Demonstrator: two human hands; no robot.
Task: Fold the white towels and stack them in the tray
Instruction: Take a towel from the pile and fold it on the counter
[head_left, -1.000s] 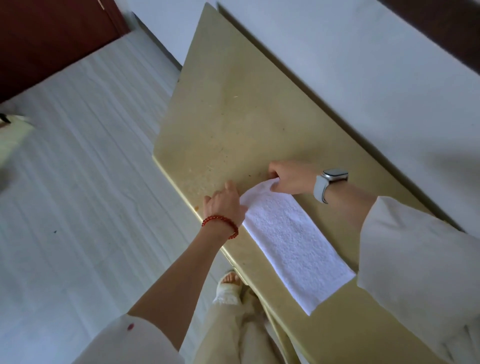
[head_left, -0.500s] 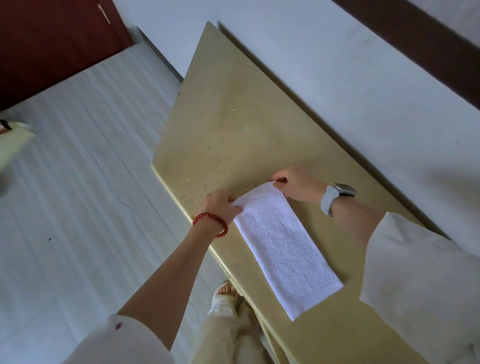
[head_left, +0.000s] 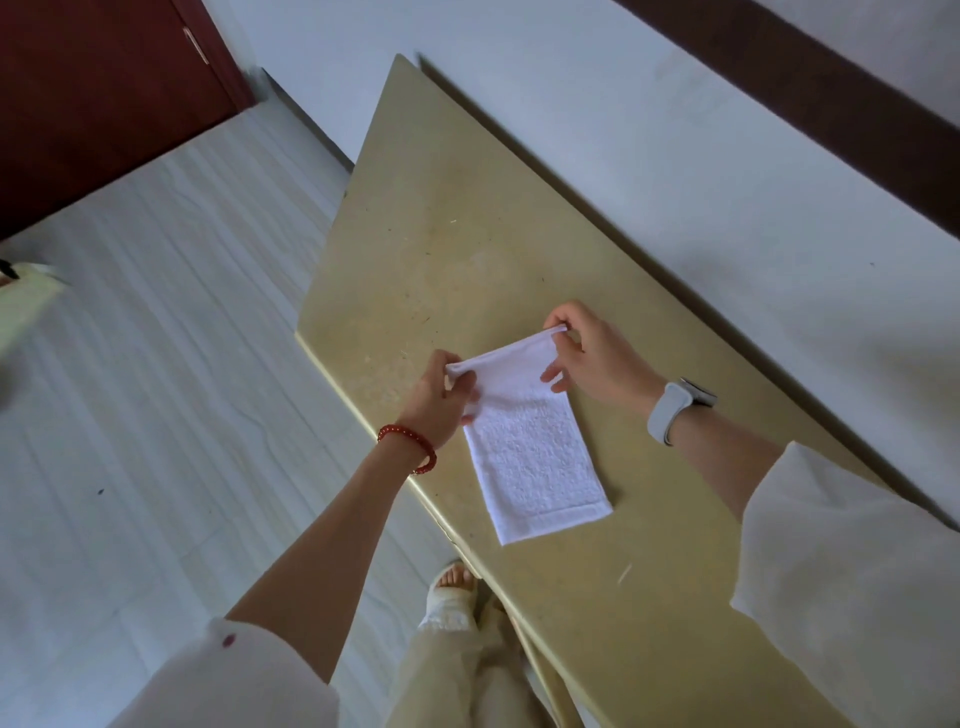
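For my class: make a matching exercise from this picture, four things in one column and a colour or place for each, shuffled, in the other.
Things:
1. towel
2. bracelet
3. watch
4. door

Descriptions:
A. on the right wrist
B. dark red, far left corner
C. white, far end lifted by both hands
D. red beads, left wrist

Pairs: 1-C, 2-D, 3-A, 4-B

table (head_left: 467, 249) centre, against wall (head_left: 675, 171) at 1 | door (head_left: 93, 93) at 10 | floor (head_left: 156, 364) at 8
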